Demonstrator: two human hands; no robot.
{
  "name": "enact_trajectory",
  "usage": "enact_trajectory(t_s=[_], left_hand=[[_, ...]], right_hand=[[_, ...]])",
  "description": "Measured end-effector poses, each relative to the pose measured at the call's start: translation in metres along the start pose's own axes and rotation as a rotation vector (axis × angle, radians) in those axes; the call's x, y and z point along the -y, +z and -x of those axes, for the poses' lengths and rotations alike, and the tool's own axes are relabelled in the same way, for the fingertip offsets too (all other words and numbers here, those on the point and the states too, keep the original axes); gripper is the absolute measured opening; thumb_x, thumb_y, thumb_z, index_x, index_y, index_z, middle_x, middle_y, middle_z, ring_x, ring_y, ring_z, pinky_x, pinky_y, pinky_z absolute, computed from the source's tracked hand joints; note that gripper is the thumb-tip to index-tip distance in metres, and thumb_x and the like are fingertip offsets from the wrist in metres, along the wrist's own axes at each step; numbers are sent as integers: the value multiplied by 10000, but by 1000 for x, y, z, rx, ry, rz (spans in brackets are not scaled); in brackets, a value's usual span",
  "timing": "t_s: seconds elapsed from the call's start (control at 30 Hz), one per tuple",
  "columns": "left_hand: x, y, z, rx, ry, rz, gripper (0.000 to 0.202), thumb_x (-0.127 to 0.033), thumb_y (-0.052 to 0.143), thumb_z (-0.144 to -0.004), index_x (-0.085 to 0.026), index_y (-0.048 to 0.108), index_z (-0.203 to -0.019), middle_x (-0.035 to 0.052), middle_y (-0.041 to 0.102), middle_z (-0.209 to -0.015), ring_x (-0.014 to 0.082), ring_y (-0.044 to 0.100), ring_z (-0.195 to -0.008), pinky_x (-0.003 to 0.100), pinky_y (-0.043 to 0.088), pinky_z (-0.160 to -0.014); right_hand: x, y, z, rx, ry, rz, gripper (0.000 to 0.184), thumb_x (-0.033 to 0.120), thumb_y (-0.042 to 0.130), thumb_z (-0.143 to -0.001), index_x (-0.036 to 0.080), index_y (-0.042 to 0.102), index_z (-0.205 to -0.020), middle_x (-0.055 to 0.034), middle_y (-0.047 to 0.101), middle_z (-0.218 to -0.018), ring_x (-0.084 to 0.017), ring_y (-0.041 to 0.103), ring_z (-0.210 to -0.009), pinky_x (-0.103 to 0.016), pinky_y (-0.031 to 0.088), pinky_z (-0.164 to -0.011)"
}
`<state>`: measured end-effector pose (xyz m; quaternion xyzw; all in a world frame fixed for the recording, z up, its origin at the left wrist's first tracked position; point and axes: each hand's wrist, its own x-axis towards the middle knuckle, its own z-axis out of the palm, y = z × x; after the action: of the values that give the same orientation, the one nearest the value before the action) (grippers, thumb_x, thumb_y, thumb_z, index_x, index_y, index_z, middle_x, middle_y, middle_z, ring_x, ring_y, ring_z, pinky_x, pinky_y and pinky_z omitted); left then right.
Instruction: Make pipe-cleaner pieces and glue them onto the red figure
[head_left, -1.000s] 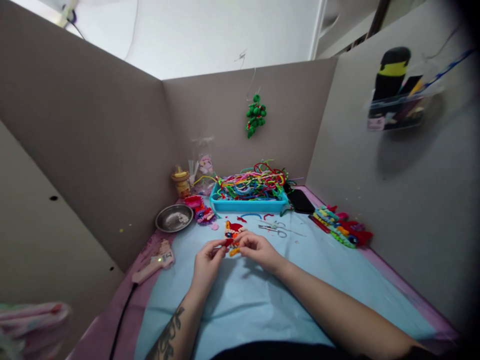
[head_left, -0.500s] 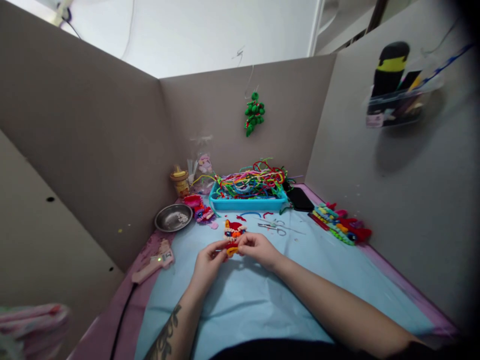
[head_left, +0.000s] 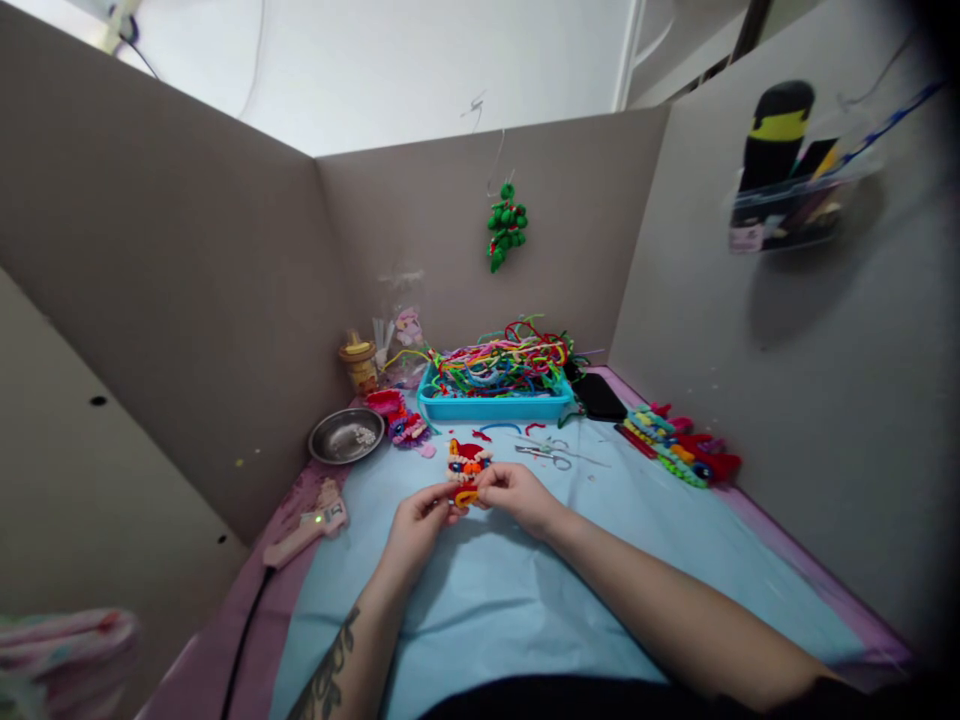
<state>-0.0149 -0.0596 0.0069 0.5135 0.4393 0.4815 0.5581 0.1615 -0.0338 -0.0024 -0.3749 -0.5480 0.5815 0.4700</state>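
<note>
Between my hands is a small red and yellow pipe-cleaner piece point(head_left: 466, 495). My left hand point(head_left: 421, 518) pinches it from the left, thumb and fingers together. From the other side, my right hand point(head_left: 517, 494) grips its right end with thumb and forefinger. Just beyond the fingertips lies a red, orange and cream pipe-cleaner figure point(head_left: 469, 460) with blue eye-like spots. Whether the held piece is joined to that figure I cannot tell. Scissors point(head_left: 544, 457) rest on the blue cover, to the right of the figure.
A blue tray point(head_left: 495, 409) heaped with colourful pipe cleaners stands at the back. On the left are a metal bowl point(head_left: 347, 437) with small white bits and a pink glue gun point(head_left: 307, 532) with a cord. A black phone point(head_left: 602, 397) and finished-looking colourful pieces point(head_left: 679, 446) lie right.
The red and yellow piece has tilted slightly between my fingertips, showing more of its yellow loop. Both hands keep their hold in nearly the same place.
</note>
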Motion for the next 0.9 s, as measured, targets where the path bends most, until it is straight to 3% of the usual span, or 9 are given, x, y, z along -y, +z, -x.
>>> enact_trajectory(t_s=[0.2,0.4,0.6,0.9], left_hand=[[-8,1,4,51,-8,-54,396,-230,656,-651,-124,664,-1032,124,704,-974,186,657,-710,240,470,-577],[-6,1,3,66,63,-19,411,-230,705,-623,-132,653,-1019,127,702,-978,235,643,-905,309,481,-789],[-1,2,-1,1,37,-41,473,-356,728,-640,-117,626,-1036,118,718,-868,225,665,-806,311,499,-719],[1,5,-2,-16,66,-82,451,-316,731,-635,-115,618,-1024,93,715,-796,205,668,-746,303,500,-696]], right_hand=[[2,0,0,-11,-11,-2,40,161,623,-607,147,586,-603,6,626,-569,-118,554,-556,-238,414,-582],[0,-1,-1,-20,-12,-1,28,142,596,-592,151,573,-580,14,615,-551,-113,551,-549,-238,423,-593],[0,1,-1,-20,-8,38,19,131,574,-586,147,575,-577,17,607,-536,-109,544,-537,-223,407,-564],[3,2,0,-22,25,20,34,146,611,-563,149,583,-583,21,607,-528,-102,528,-509,-219,386,-526]])
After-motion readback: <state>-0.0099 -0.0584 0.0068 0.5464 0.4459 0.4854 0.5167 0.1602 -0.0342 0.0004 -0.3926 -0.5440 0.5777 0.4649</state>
